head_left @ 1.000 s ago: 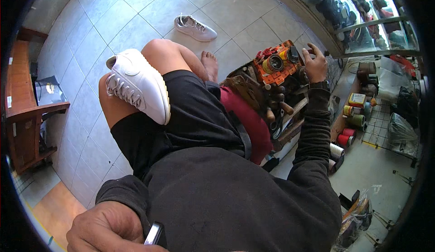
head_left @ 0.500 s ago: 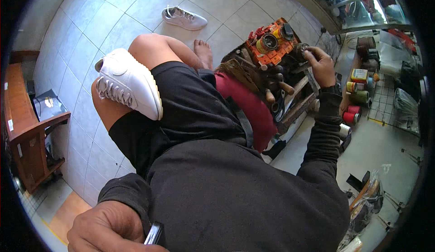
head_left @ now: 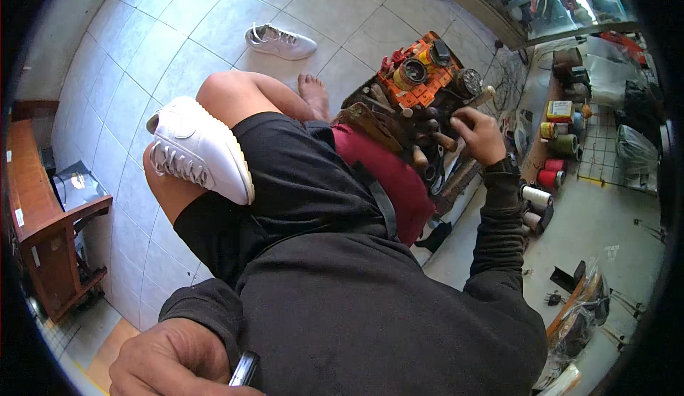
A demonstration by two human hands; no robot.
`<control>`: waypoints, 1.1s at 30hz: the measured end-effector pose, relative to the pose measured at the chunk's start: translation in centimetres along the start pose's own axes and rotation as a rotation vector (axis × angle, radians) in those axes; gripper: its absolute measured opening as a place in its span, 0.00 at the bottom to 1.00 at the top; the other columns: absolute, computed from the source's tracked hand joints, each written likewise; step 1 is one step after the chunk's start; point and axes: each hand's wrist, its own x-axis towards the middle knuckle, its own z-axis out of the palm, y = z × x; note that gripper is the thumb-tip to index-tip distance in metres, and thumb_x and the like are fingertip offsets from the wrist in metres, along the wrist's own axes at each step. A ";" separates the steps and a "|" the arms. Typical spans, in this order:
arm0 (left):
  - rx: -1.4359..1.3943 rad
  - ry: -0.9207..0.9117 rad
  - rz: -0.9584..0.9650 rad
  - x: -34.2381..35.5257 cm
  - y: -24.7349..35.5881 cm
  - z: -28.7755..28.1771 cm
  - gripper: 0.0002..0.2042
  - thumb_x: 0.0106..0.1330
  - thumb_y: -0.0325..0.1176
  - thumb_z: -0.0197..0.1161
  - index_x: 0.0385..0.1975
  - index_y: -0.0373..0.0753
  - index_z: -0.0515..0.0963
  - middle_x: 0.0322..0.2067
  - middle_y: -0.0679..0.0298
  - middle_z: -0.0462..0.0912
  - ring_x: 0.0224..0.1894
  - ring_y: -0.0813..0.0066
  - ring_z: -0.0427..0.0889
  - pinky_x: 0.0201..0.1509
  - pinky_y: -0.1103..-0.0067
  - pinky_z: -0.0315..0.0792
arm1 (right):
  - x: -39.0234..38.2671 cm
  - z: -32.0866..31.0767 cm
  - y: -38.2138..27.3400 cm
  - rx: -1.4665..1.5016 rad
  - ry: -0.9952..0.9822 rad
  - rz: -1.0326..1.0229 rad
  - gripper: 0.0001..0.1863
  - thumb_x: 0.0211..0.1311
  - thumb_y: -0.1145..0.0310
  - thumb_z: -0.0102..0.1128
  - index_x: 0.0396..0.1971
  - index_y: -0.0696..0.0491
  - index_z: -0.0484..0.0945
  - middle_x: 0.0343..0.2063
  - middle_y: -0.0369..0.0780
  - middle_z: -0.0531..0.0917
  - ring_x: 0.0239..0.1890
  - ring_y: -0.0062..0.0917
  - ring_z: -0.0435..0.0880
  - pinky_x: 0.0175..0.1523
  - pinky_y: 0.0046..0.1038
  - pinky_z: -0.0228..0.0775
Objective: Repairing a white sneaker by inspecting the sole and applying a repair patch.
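At the lower left edge, my left hand [head_left: 167,360] is closed around a narrow, shiny silver object [head_left: 244,369]; the lower edge cuts off both. My right hand [head_left: 479,136] is over the tool box at the right, its fingers bent together among tool handles [head_left: 445,141]. What they hold, if anything, is hidden. Just beyond that hand are a round dark tin [head_left: 469,82] and a pale wooden handle [head_left: 483,96]. A white lace-up shoe [head_left: 199,146] is on my raised foot, across my other leg.
A second white shoe [head_left: 281,42] lies on the tiled floor [head_left: 192,61] near my bare foot. Orange boxes [head_left: 417,86] and an open tin top the tool box. Thread spools [head_left: 551,173] line the right side. A brown wooden cabinet [head_left: 53,211] stands at the left.
My right hand has let go of the round dark tin and moved down and left to the tool handles. The view has shifted a little; my left hand keeps the silver object.
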 end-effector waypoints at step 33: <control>0.260 0.020 -0.031 1.8 0.8 0.8 0.05 0.71 0.31 0.58 0.32 0.41 0.73 0.18 0.61 0.78 0.20 0.73 0.78 0.27 0.78 0.79 | 4.5 5.1 -10.8 0.146 0.370 -0.241 0.16 0.62 0.60 0.71 0.45 0.53 0.88 0.37 0.41 0.90 0.42 0.39 0.88 0.49 0.37 0.79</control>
